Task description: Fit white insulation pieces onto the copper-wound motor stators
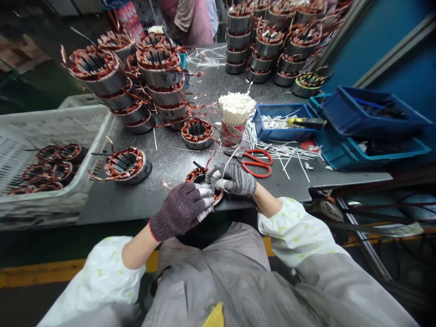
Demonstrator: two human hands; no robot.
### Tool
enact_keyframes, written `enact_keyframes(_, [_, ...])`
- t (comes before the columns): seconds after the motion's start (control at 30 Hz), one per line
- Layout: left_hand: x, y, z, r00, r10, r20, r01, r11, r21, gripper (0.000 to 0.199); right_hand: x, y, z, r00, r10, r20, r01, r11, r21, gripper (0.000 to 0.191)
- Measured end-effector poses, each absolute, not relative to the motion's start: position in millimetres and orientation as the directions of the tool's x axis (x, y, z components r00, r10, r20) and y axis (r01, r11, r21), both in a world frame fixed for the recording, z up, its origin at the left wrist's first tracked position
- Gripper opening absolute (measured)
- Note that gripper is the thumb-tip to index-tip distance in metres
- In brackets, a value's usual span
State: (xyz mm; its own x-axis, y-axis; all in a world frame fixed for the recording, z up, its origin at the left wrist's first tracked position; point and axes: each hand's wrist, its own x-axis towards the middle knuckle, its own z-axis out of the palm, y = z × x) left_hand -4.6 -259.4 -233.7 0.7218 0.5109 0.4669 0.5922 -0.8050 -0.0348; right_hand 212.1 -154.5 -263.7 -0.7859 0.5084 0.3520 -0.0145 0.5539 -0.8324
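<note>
A copper-wound ring (195, 175) lies at the table's front edge, mostly covered by both gloved hands. My left hand (184, 209), in a dark purple glove with pale fingertips, has its fingers wrapped on the ring's near left side. My right hand (233, 178), in a grey striped glove, is closed over the ring's right side, and a thin white stick (230, 161) rises from its fingers. Just right of it lie red-handled scissors (257, 162). Behind stands a cup (232, 131) packed with white sticks.
Stacked wound rings (163, 97) stand back left, more (269, 45) back right. Single rings (131, 165) sit on the table (163, 190). A white crate (85, 175) is at left, blue bins (288, 131) at right, with loose white strips nearby. A person (194, 22) stands behind.
</note>
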Motion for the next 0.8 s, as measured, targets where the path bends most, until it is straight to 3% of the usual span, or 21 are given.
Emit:
enact_keyframes(0.1, [-6, -271, -239, 0.604, 0.605, 0.519, 0.719, -0.694, -0.027, 0.018, 216, -151, -263, -0.813, 0.475, 0.336, -0.051, 0.517, -0.854, 0.019])
enact_keyframes(0.17, [-7, -276, -245, 0.533, 0.649, 0.543, 0.777, -0.629, -0.012, 0.020, 230, -146, -265, -0.770, 0.543, 0.336, -0.062, 0.460, -0.886, 0.024])
enact_keyframes(0.2, [-7, -278, -248, 0.509, 0.661, 0.551, 0.791, -0.612, 0.002, 0.021, 238, -140, -265, -0.678, 0.654, 0.337, -0.044, 0.421, -0.906, 0.029])
enact_keyframes(0.27, [-5, -282, -253, 0.469, 0.675, 0.570, 0.806, -0.590, 0.035, 0.022, 254, -123, -264, -0.326, 0.895, 0.305, 0.019, 0.328, -0.944, 0.034])
enact_keyframes(0.33, [1, -285, -257, 0.429, 0.691, 0.582, 0.829, -0.557, 0.049, 0.024, 263, -98, -260, 0.023, 0.967, 0.253, 0.064, 0.252, -0.966, 0.030])
enact_keyframes(0.4, [8, -289, -258, 0.403, 0.696, 0.594, 0.857, -0.514, 0.020, 0.025, 260, -70, -254, 0.176, 0.951, 0.252, 0.095, 0.239, -0.966, 0.024])
enact_keyframes(0.53, [15, -290, -258, 0.426, 0.666, 0.613, 0.852, -0.523, -0.024, 0.029, 237, -37, -243, 0.300, 0.901, 0.313, 0.159, 0.276, -0.948, 0.014])
enact_keyframes(0.6, [13, -287, -260, 0.446, 0.657, 0.608, 0.824, -0.566, 0.006, 0.031, 232, -38, -242, 0.324, 0.892, 0.314, 0.105, 0.295, -0.950, 0.011])
enact_keyframes(0.8, [9, -281, -268, 0.416, 0.682, 0.602, 0.825, -0.561, 0.065, 0.031, 253, -59, -243, 0.151, 0.943, 0.296, -0.154, 0.318, -0.935, 0.025])
